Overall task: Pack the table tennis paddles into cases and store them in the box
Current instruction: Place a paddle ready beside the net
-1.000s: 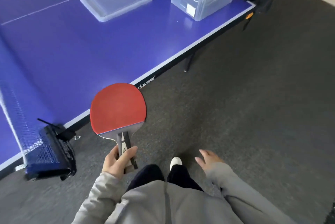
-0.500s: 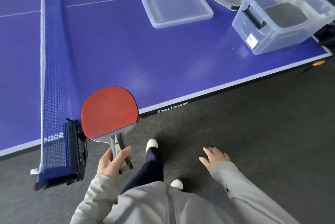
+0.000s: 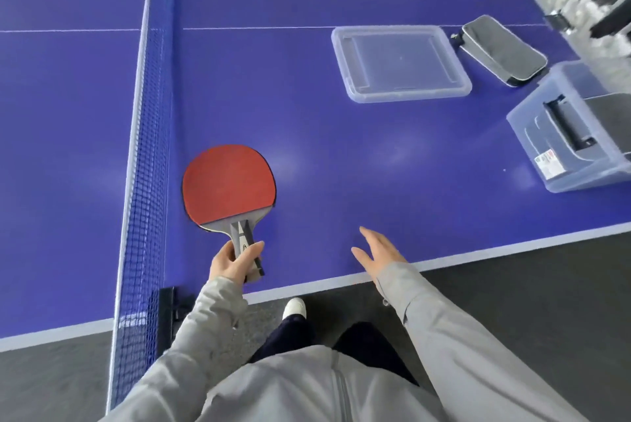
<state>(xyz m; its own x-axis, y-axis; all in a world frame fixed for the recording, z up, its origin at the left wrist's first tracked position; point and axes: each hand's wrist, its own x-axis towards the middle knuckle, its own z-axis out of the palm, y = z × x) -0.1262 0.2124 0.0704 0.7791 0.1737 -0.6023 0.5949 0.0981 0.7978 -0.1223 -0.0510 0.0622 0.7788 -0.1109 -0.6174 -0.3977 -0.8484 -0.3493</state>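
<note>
My left hand [image 3: 235,263] grips the paddle [image 3: 228,184] by its handle, red face up, blade beyond my fingers beside the net [image 3: 146,148]. My right hand [image 3: 379,254] hangs open, holding nothing, over the table [image 3: 341,155] edge.

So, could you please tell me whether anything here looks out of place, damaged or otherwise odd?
Nothing stands out. The red paddle looks intact in the left hand, the clear lid lies flat on the table beside the grey case, and the box stands upright. The right hand is empty.
</note>
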